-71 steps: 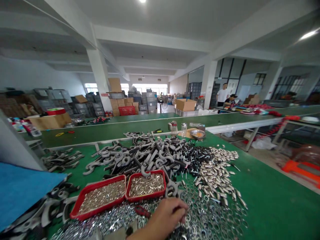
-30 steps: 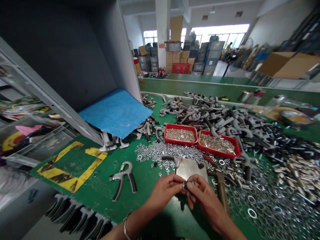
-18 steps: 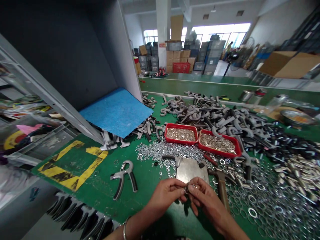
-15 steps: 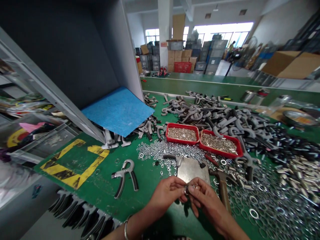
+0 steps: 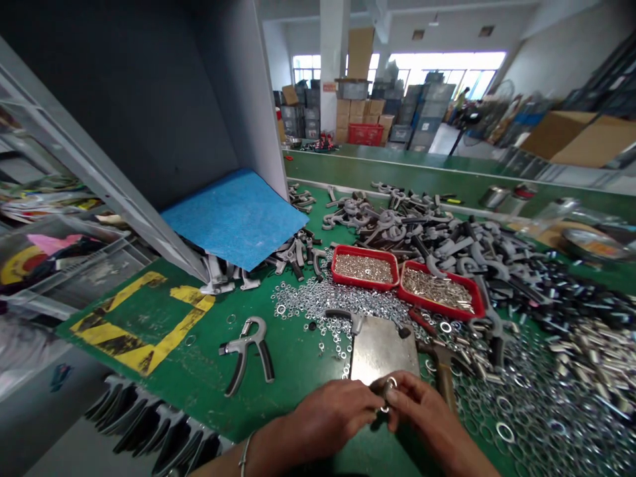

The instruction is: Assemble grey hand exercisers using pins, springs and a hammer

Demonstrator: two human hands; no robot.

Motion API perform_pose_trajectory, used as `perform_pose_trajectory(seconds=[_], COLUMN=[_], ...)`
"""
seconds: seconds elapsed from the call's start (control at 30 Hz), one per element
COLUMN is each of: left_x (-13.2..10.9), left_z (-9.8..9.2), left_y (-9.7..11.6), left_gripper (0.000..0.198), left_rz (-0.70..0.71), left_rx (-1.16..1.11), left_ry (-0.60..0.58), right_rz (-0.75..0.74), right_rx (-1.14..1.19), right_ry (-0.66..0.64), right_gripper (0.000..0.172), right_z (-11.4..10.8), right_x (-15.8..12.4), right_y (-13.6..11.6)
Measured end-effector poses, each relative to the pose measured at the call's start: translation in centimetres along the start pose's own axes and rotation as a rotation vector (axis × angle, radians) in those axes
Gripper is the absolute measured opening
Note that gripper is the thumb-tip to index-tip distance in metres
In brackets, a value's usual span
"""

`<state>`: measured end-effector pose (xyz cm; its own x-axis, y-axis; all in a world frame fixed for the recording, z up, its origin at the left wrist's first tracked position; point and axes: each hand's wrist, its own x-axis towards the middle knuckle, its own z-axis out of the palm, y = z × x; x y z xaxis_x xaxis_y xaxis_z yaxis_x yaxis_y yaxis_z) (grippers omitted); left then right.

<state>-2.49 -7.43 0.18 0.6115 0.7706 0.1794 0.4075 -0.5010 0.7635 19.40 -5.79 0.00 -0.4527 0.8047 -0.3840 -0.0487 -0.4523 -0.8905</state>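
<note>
Right hand (image 5: 422,409): pinching metal ring (image 5: 393,381); left hand (image 5: 340,409): alongside

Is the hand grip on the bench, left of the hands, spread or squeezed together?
Spread: the hand grip lies on the green tabletop with its two black-padded handles splayed well apart.

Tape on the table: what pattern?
The tape is yellow with black slanted stripes in places; see head view.

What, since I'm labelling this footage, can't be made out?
Head view:
Shiny silver metal ring: partly covered by the right hand.
Grey-and-black hand grips: partly hidden under flat blue sheet.
Silver metal nuts: too small to count.
Tall grey enclosure: cut off by the top edge.
</note>
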Motion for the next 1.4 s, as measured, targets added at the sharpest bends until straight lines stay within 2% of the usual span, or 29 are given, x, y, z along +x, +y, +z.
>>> perform_pose_trajectory(seconds=[0.07, 0.17, 0.23, 0.3, 0.4, 0.47, 0.57, 0.63, 0.67, 0.8, 1.03, 1.1, 1.17, 1.23, 1.27, 1.33, 1.37, 1.4], left_x=[1.3, 4.9, 7.6, 9.6, 10.4, 9.4, 6.8, 5.1, 4.4, 3.5, 4.2, 3.9, 3.3, 2.5, 2.1, 1.6, 1.4, 1.4], left_z=[-1.3, -3.8, -5.1, -5.9, -6.1, -5.6, -3.9, -2.4, -1.6, 0.8, 2.6, 2.5, 2.1, 1.5, 1.3, 1.2, 1.3, 1.5], left_y=[-0.7, -3.3, -5.4, -7.0, -7.2, -6.1, -3.7, -2.3, -1.8, -1.2, -0.2, 0.4, 1.1, 1.7, 1.9, 2.0, 2.0, 1.9], left_gripper=[0.032, 0.034, 0.031, 0.018, 0.009, 0.021, 0.047, 0.048, 0.045, 0.037, 0.033, 0.033, 0.044, 0.060, 0.063, 0.052, 0.045, 0.041], left_rz=[-0.060, -0.190, -0.197, -0.161, -0.123, -0.136, -0.203, -0.272, -0.311, -0.442, -0.433, -0.438, -0.444, -0.423, -0.408, -0.409, -0.428, -0.451], left_rx=[0.140, 0.364, 0.386, 0.347, 0.282, 0.164, -0.337, -0.677, -0.766, -0.843, -1.000, -1.051, -1.066, -1.075, -1.089, -1.120, -1.120, -1.108], left_ry=[-0.040, 0.102, 0.124, 0.096, 0.094, 0.155, 0.207, 0.178, 0.168, 0.287, 0.407, 0.325, 0.084, -0.168, -0.244, -0.256, -0.205, -0.122], right_rz=[-0.103, -0.161, -0.167, -0.180, -0.205, -0.211, -0.204, -0.212, -0.221, -0.251, -0.329, -0.356, -0.363, -0.344, -0.323, -0.268, -0.260, -0.274], right_rx=[-0.177, -0.267, -0.242, -0.190, -0.104, -0.052, 0.013, 0.056, 0.073, 0.079, 0.038, -0.024, -0.075, -0.096, -0.108, -0.182, -0.274, -0.391], right_ry=[0.111, 0.247, 0.284, 0.313, 0.371, 0.402, 0.426, 0.423, 0.423, 0.448, 0.501, 0.489, 0.436, 0.330, 0.257, 0.145, 0.159, 0.229], right_gripper=[0.027, 0.028, 0.030, 0.033, 0.035, 0.034, 0.035, 0.037, 0.037, 0.038, 0.032, 0.030, 0.028, 0.026, 0.025, 0.025, 0.026, 0.027], right_z=[-1.0, -2.3, -2.6, -2.6, -2.2, -2.0, -1.4, -0.7, -0.3, 1.7, 3.8, 3.7, 3.3, 2.7, 2.3, 1.2, 0.6, -0.1], right_x=[-0.5, -1.0, -1.3, -1.4, -1.6, -1.5, -1.0, -0.5, -0.3, -0.1, -0.1, 0.0, -0.2, -0.5, -0.6, -0.4, 0.0, 0.6], right_y=[-0.5, -1.3, -1.8, -2.1, -1.9, -1.5, -0.8, -0.5, -0.5, -1.0, -1.3, -1.0, -0.7, -0.4, -0.4, -0.4, -0.6, -0.8])
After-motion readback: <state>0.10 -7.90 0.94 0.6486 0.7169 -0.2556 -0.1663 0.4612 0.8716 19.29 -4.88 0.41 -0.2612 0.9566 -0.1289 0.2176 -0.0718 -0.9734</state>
